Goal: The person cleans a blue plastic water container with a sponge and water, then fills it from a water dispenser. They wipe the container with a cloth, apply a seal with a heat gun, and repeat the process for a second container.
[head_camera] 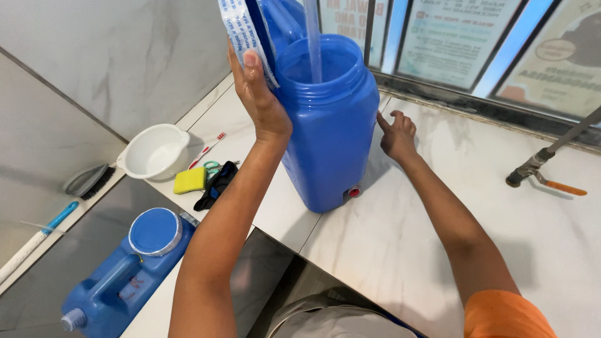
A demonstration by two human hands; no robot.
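Note:
A tall blue plastic container (328, 131) stands open-topped on the white marble counter (400, 238). A stream of water (313, 37) pours into its mouth from a blue jug (282, 19) tipped above it. My left hand (256, 94) is raised, pressed against that jug's labelled side near the container's rim. My right hand (397, 134) rests on the counter beside the container's right side, fingers bent, holding nothing. A small red spout (354, 192) sits low on the container's front.
At the left stand a white bowl (153, 150), a yellow sponge (190, 180), a toothbrush (206, 149) and a dark cloth (215, 186). Lower down, a blue jerrycan (119, 281) has a blue lid (154, 231) on it. A pipe with a valve (541, 169) is at the right.

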